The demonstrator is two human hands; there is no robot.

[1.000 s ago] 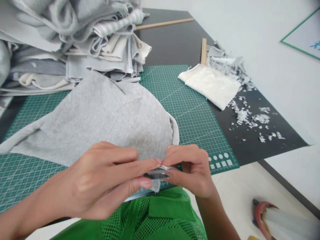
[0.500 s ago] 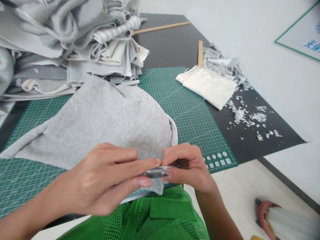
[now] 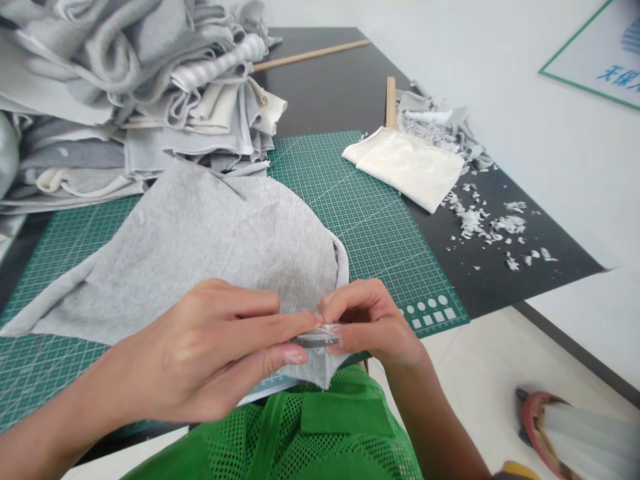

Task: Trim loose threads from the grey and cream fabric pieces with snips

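Between my fingertips: a small metal tool, mostly hidden by my fingers, so I cannot tell exactly what kind it is, lying roughly level just above my lap.
Left hand: fingers together and thumb beneath, pinching the tool from the left side.
Right hand: fingers curled, with the fingertips pressing the tool's other end and the fabric edge, close against my left fingertips.
Fabric: a large piece of gray knit fabric lies spread on the mat, with its folded edge gathered into my pinch and one corner hanging below my hands.
Under it: a green cutting mat with a white grid, lying on a black bench.
Far side of the mat: a tall, loose stack of gray and cream fabric pieces, touching the gray piece.
Right side of the mat: a folded cream fabric piece overlaps the mat edge, beside a heap of gray scraps.
Farther along the bench: white and gray shreds, a wooden strip and an upright wooden strip.
On me: a green mesh vest.
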